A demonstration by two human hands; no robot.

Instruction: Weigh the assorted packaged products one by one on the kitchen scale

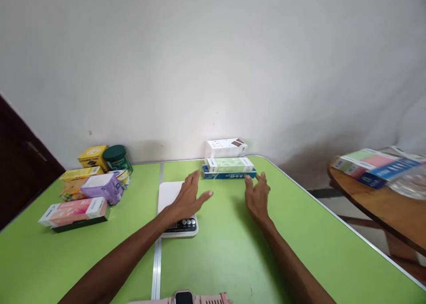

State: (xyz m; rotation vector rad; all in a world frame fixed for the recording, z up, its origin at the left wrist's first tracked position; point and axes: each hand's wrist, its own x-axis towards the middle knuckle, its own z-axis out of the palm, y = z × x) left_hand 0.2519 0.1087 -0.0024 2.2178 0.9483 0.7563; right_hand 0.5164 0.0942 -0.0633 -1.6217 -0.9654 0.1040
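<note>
My left hand (189,199) hovers over the right part of a white kitchen scale (168,193), fingers stretched out and nothing in it. The forearm and hand hide part of the scale's dark button panel (188,224). My right hand (258,197) is held above the table, fingers apart and holding nothing. Ahead of it, a light green box (230,164) lies on top of a flat blue box (228,174). Behind these stands a white box (225,148) by the wall. A smartwatch with a pink strap (184,298) lies at the near edge of view.
On the left of the green table (133,259) sit a pink box (78,211), a purple box (102,187), yellow boxes (93,155) and a dark green tub (117,158). A wooden table (382,208) at right carries more boxes (376,164) and clear plastic (411,184).
</note>
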